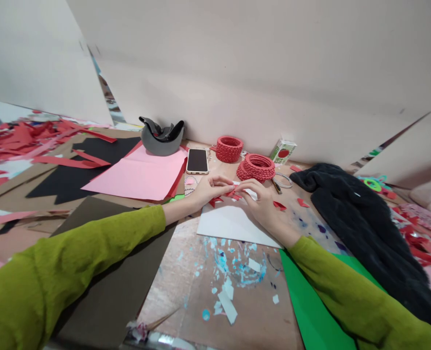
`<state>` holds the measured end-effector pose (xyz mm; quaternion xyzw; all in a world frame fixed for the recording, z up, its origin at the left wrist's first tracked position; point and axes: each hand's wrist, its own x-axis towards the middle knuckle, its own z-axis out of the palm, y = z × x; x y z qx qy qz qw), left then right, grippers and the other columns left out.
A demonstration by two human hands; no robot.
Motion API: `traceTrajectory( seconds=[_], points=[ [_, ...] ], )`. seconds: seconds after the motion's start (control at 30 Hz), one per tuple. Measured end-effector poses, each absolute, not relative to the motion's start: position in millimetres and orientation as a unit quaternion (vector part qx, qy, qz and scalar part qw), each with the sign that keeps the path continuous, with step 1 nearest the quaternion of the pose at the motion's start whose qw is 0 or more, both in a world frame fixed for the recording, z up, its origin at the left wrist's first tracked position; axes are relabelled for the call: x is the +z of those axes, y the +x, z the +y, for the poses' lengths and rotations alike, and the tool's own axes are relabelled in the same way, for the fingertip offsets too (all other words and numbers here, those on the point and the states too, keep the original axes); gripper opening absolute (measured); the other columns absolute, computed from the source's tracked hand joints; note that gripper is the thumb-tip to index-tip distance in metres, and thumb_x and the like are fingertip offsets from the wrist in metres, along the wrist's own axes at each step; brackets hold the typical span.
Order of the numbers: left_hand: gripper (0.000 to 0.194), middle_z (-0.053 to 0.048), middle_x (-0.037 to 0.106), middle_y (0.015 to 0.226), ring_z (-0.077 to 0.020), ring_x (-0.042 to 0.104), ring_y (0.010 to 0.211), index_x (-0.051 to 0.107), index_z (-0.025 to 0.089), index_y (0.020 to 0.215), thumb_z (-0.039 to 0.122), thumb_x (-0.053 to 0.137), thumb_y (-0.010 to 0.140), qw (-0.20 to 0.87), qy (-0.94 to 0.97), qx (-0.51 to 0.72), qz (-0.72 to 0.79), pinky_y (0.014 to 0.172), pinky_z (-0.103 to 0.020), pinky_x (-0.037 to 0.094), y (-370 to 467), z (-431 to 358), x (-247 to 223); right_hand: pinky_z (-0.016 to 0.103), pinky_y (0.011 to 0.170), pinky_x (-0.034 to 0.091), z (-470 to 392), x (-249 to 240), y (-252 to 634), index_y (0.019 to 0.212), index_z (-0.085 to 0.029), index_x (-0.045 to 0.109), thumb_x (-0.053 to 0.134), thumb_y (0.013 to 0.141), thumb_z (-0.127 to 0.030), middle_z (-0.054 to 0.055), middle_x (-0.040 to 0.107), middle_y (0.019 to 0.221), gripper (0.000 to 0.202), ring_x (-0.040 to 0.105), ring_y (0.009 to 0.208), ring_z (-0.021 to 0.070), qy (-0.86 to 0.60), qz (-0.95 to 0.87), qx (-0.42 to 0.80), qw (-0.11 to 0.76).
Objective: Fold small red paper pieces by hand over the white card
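My left hand (212, 188) and my right hand (256, 198) meet above a white sheet (237, 224). Between their fingertips is a small piece of red paper (232, 194), pinched from both sides; its exact shape is partly hidden by the fingers. Just below my left fingers, another red paper scrap (215, 201) shows at the sheet's far edge. To the right of my right hand lie small folded red paper pieces (279, 206), one of them (302, 202) farther out.
Coiled red paper rings (256, 167) stand behind my hands, near a phone (197, 161), a small box (283, 150) and a grey cap (162, 138). Pink paper (138, 172) and dark card (116, 262) lie left. Green paper (310, 301) and dark cloth (361, 228) lie right.
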<state>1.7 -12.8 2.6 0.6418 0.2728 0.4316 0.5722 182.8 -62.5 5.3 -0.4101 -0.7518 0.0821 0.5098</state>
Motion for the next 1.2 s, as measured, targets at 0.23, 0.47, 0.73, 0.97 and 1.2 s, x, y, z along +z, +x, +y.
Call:
traceTrajectory(
  seconds=[0.23, 0.47, 0.73, 0.97, 1.2],
  points=[
    [0.029, -0.009, 0.072, 0.089, -0.0184, 0.069, 0.080, 0.068, 0.011, 0.092, 0.031, 0.074, 0.072, 0.574, 0.650, 0.446, 0.221, 0.067, -0.026, 0.054, 5, -15, -1, 0.033, 0.076, 0.048, -55, 2, 186, 0.081, -0.020, 0.063, 0.063, 0.081, -0.023, 0.003, 0.067, 0.082, 0.004, 0.062, 0.079, 0.0185, -0.434, -0.718, 0.167, 0.517],
    [0.031, -0.012, 0.072, 0.099, -0.0209, 0.069, 0.089, 0.069, 0.011, 0.097, 0.030, 0.073, 0.074, 0.575, 0.675, 0.421, 0.192, 0.079, -0.032, 0.055, 6, -13, -2, 0.032, 0.073, 0.051, -50, -1, 187, 0.094, -0.021, 0.057, 0.072, 0.075, -0.030, 0.002, 0.064, 0.085, 0.026, 0.063, 0.078, 0.0169, -0.413, -0.679, 0.226, 0.563],
    [0.030, -0.012, 0.072, 0.095, -0.0208, 0.070, 0.086, 0.067, 0.011, 0.096, 0.030, 0.073, 0.074, 0.588, 0.660, 0.425, 0.195, 0.079, -0.033, 0.055, 6, -12, -5, 0.030, 0.070, 0.047, -56, 5, 185, 0.088, -0.019, 0.059, 0.061, 0.084, -0.036, 0.003, 0.064, 0.086, 0.018, 0.060, 0.076, 0.0163, -0.432, -0.695, 0.236, 0.524],
    [0.031, -0.010, 0.072, 0.092, -0.0171, 0.068, 0.082, 0.069, 0.011, 0.094, 0.034, 0.072, 0.074, 0.554, 0.698, 0.403, 0.210, 0.075, -0.028, 0.053, 6, -18, 2, 0.030, 0.064, 0.035, -68, 17, 177, 0.068, -0.018, 0.057, 0.051, 0.091, -0.037, 0.002, 0.062, 0.067, 0.030, 0.051, 0.064, 0.0157, -0.497, -0.777, 0.089, 0.376],
    [0.028, -0.006, 0.070, 0.080, -0.0128, 0.063, 0.071, 0.070, 0.012, 0.087, 0.037, 0.071, 0.075, 0.501, 0.738, 0.395, 0.220, 0.063, -0.022, 0.048, 6, -18, 6, 0.034, 0.075, 0.034, -68, 16, 178, 0.066, -0.019, 0.057, 0.049, 0.091, -0.030, 0.001, 0.062, 0.066, 0.029, 0.051, 0.065, 0.0158, -0.491, -0.793, 0.065, 0.355]
  ],
)
